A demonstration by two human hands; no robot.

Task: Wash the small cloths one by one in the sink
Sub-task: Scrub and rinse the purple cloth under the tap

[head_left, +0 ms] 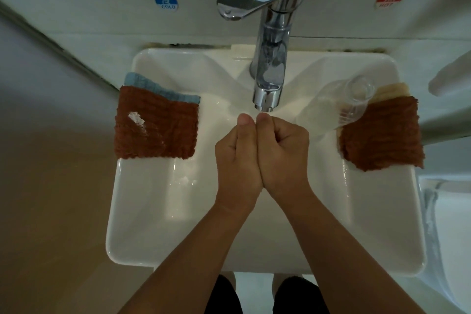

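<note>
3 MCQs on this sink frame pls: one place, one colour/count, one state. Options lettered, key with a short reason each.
1. Where does the clear glass lie?
A. On its side at the sink's right rim, partly on the right rust cloth
B. Upright under the faucet
C. On the left cloths

2. What colour is the cloth under the left rust cloth?
A. Green
B. Light blue
C. Black

3. What are the left hand and right hand doing?
A. Each gripping a cloth
B. Turning the faucet handle
C. Pressed together below the spout, holding no cloth

Key: A, the glass is tipped over the right cloth's edge; B, a blue edge shows behind it; C, the hands meet over the sink and no cloth shows between them.
</note>
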